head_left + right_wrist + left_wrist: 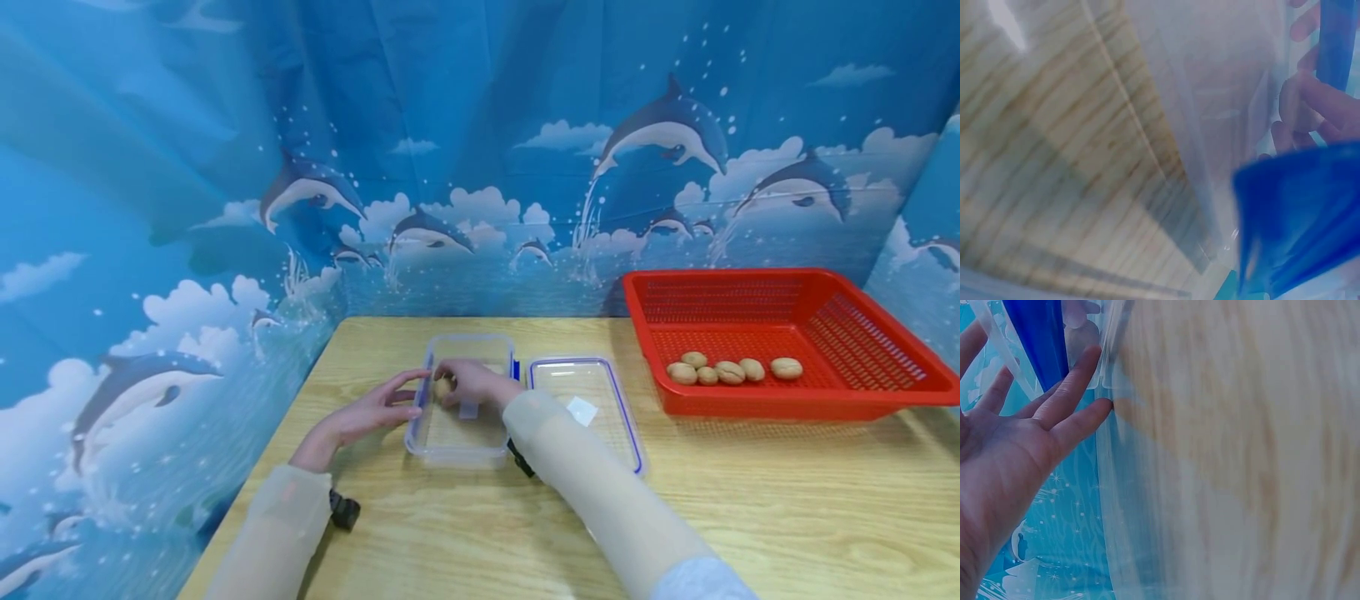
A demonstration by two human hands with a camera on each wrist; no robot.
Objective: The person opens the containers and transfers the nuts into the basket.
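Observation:
A clear plastic food container (459,457) with blue clips stands on the wooden table. My right hand (474,383) reaches inside it and holds a walnut (443,387) in curled fingers near the left wall. Seen through the plastic in the right wrist view, the walnut (1296,111) sits against the fingertips. My left hand (369,417) has its fingers spread along the container's left side, fingertips right at the wall. In the left wrist view that hand (1029,434) lies beside a blue clip (1038,340), palm visible and fingers extended.
Right of the container lies its clear lid (555,381) with a blue seal, partly behind my right forearm. A red plastic basket (780,403) farther right holds several walnuts (729,372). A dolphin-printed blue curtain (465,275) hangs behind and left of the table (750,508).

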